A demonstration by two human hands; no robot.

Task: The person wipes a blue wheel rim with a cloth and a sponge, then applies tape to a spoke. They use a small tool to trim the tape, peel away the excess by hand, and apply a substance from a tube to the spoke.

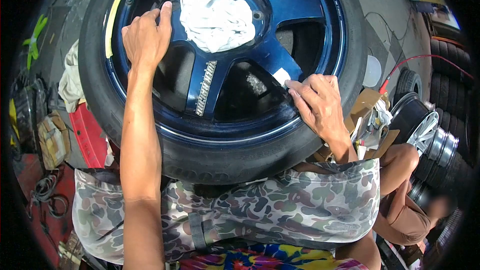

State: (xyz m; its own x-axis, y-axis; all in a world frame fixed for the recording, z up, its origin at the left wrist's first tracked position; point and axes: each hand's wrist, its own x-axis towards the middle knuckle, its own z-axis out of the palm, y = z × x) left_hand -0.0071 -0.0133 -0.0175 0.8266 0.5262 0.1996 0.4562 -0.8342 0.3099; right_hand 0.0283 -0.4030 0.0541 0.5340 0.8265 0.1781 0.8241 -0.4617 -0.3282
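A dark blue alloy wheel [295, 7] with a black tire [225, 162] lies face up in front of me. My left hand [147, 37] is on a left spoke, its fingers bent over and their tips hidden. My right hand [320, 102] pinches a small white piece [281, 76], paper or cloth, against the lower right spoke by the rim. A crumpled white cloth [217, 25] covers much of the hub. Yellow tape [114, 20] runs along the rim's upper left edge. Raised lettering [206, 87] marks the lower spoke.
An open cardboard box [362, 110] with assorted items stands at the right. Beyond it are a silver wheel [425, 132], stacked tires [445, 80] and a red hose [400, 65]. Another person [407, 215] sits lower right. A red panel [90, 137] and cables [47, 195] lie left.
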